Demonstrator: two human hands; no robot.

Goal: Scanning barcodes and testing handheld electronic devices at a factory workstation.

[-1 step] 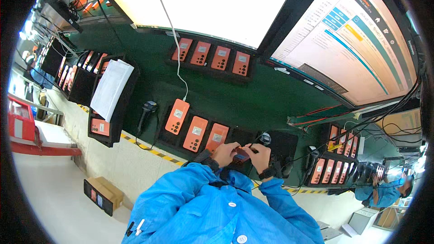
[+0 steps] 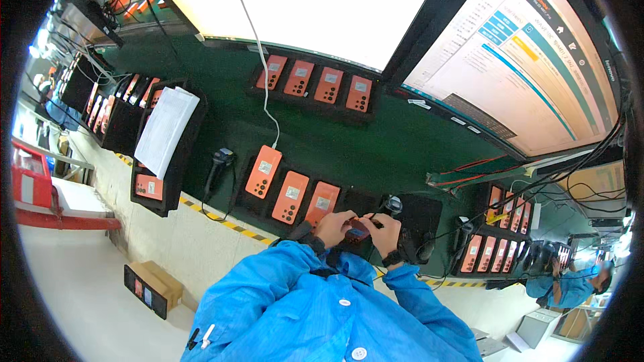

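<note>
Close in front of my body, my left hand (image 2: 333,229) and my right hand (image 2: 384,234) are closed on the two ends of one smartphone (image 2: 357,232). It is tilted, and much of it is hidden by my fingers. Just left of my hands, a black foam tray (image 2: 245,209) holds orange phones lying back up, each with a white label. The nearest orange phone (image 2: 323,204) is partly behind my left hand. Another orange phone (image 2: 263,171) has a white cable (image 2: 266,104) plugged into its top end. A handheld barcode scanner (image 2: 392,205) lies beyond my right hand.
Two monitors (image 2: 302,7) rise at the back, with a tray of orange phones (image 2: 328,86) below. Another scanner (image 2: 220,164) and papers (image 2: 166,131) on a tray lie left. More phone trays (image 2: 493,253) and dark cables stand right. A co-worker (image 2: 567,285) is at far right.
</note>
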